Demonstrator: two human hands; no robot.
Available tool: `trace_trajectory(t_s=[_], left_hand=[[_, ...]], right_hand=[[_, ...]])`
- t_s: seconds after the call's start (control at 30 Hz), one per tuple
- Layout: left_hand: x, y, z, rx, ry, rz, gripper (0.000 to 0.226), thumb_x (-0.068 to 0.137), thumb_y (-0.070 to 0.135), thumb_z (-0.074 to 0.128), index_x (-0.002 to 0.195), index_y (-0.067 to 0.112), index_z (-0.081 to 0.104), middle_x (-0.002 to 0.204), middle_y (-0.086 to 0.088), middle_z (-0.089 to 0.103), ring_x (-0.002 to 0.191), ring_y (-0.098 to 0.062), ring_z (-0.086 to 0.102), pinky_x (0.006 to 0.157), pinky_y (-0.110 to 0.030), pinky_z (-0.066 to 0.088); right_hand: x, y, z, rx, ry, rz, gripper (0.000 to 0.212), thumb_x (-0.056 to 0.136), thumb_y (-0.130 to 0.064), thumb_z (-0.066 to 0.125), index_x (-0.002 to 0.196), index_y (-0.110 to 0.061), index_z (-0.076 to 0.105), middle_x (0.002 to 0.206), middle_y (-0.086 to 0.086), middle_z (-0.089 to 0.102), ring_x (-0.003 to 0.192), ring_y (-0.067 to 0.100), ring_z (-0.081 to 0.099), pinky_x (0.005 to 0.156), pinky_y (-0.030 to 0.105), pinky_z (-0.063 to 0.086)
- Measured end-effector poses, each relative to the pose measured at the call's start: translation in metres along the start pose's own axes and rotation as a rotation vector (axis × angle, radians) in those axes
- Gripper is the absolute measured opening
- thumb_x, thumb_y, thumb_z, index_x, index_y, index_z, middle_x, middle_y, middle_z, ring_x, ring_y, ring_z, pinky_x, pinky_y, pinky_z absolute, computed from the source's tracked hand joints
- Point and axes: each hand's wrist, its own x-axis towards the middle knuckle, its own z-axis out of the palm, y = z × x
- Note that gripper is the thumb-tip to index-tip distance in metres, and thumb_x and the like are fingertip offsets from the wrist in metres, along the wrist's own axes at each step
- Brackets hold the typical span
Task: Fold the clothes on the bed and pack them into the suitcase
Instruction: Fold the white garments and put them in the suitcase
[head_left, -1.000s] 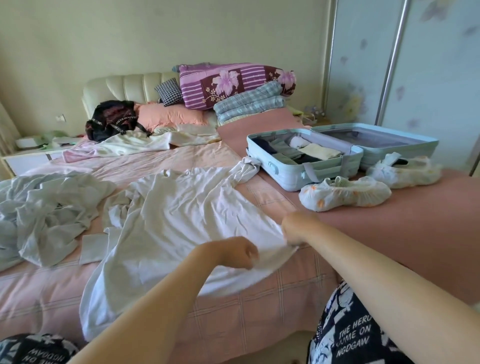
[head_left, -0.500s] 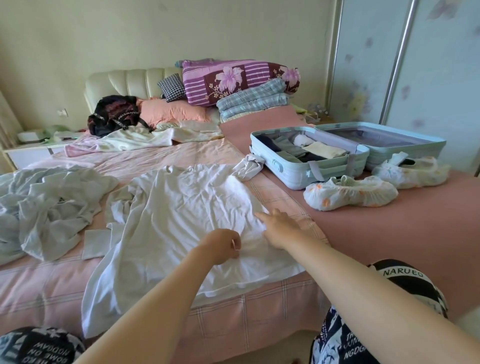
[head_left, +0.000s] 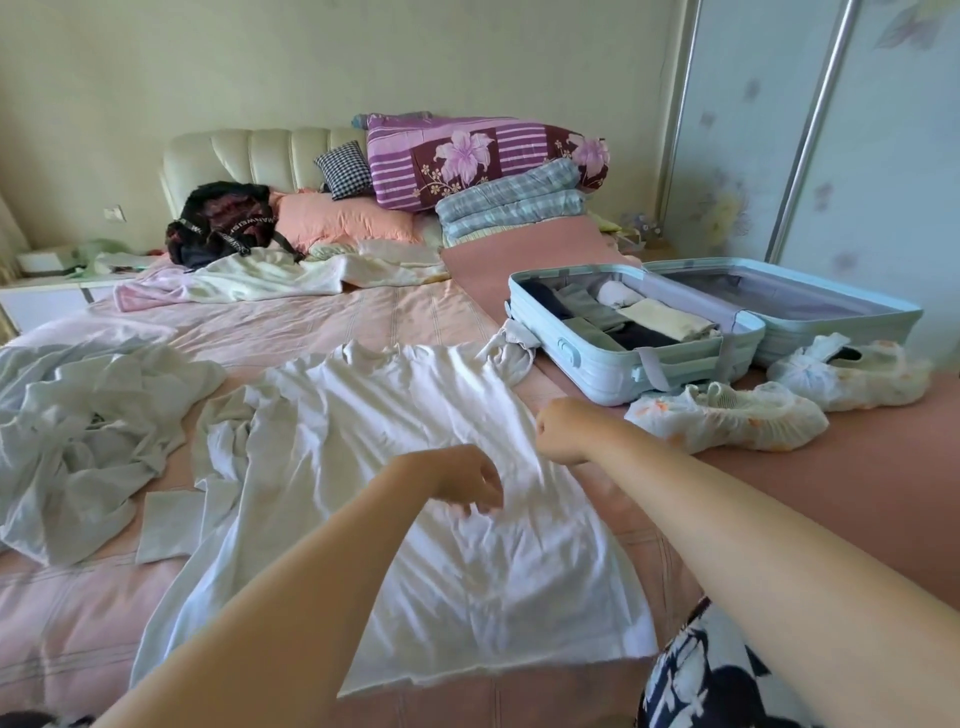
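A white long-sleeved shirt (head_left: 395, 415) lies spread on the pink bed, collar away from me and hem near the front edge. My left hand (head_left: 465, 480) is over the shirt's middle, its curled fingers pinching the cloth. At the shirt's right side my right hand (head_left: 563, 431) is closed in a fist around the fabric edge. The light blue suitcase (head_left: 597, 364) lies open to the right, with several folded clothes in its near half. A crumpled grey garment (head_left: 78, 415) lies in a heap at the left.
Two shoes in white covers (head_left: 727, 421) (head_left: 852, 371) lie in front of the suitcase. At the headboard are a black backpack (head_left: 223, 223), pillows, folded quilts (head_left: 478, 156) and pale loose clothes (head_left: 270, 280). A sliding wardrobe door (head_left: 831, 130) stands at the right.
Both hands left the hem and moved up the shirt. My right hand lay flat on the cloth half a second ago and is now a fist at the right edge.
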Motion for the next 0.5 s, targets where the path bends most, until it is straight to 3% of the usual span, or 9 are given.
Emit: trace_trajectory(t_s=[0.07, 0.13, 0.2, 0.37, 0.5], left_hand=[[0.014, -0.008, -0.023, -0.014, 0.183, 0.027, 0.018, 0.092, 0.021, 0.059, 0.103, 0.016, 0.073, 0.091, 0.004, 0.072, 0.083, -0.018, 0.072, 0.082, -0.033, 0.057], [0.032, -0.018, -0.043, 0.004, 0.332, 0.015, 0.019, 0.095, 0.021, 0.055, 0.106, 0.019, 0.070, 0.099, 0.005, 0.064, 0.082, -0.016, 0.065, 0.080, -0.029, 0.054], [0.057, -0.030, -0.058, 0.000, 0.450, -0.010, 0.023, 0.095, 0.020, 0.049, 0.110, 0.026, 0.066, 0.106, 0.004, 0.061, 0.087, -0.016, 0.061, 0.077, -0.027, 0.050], [0.135, -0.048, -0.097, 0.016, 0.542, -0.004, 0.034, 0.097, 0.020, 0.047, 0.129, 0.028, 0.053, 0.125, 0.003, 0.059, 0.111, -0.019, 0.056, 0.093, -0.032, 0.048], [0.200, -0.047, -0.122, 0.037, 0.596, 0.047, 0.044, 0.098, 0.018, 0.046, 0.141, 0.028, 0.042, 0.138, 0.001, 0.049, 0.125, -0.022, 0.048, 0.099, -0.040, 0.046]], right_hand=[[0.024, -0.003, -0.004, 0.043, 0.102, -0.022, 0.016, 0.083, -0.014, 0.045, 0.081, -0.018, 0.060, 0.091, 0.002, 0.062, 0.079, 0.025, 0.057, 0.062, 0.030, 0.045], [0.053, -0.003, -0.005, 0.118, 0.141, -0.038, 0.024, 0.090, -0.017, 0.048, 0.101, -0.023, 0.068, 0.111, -0.002, 0.061, 0.099, 0.022, 0.059, 0.079, 0.032, 0.051], [0.084, -0.001, -0.001, 0.217, 0.163, -0.023, 0.027, 0.091, -0.019, 0.051, 0.112, -0.027, 0.066, 0.124, -0.003, 0.056, 0.111, 0.020, 0.056, 0.089, 0.032, 0.047], [0.163, 0.009, 0.011, 0.293, 0.237, 0.022, 0.036, 0.091, -0.024, 0.049, 0.126, -0.029, 0.056, 0.125, 0.009, 0.051, 0.111, 0.029, 0.058, 0.096, 0.038, 0.048], [0.221, 0.020, 0.018, 0.188, 0.311, 0.036, 0.048, 0.099, -0.027, 0.046, 0.145, -0.023, 0.037, 0.139, 0.013, 0.039, 0.125, 0.034, 0.048, 0.105, 0.042, 0.041]])
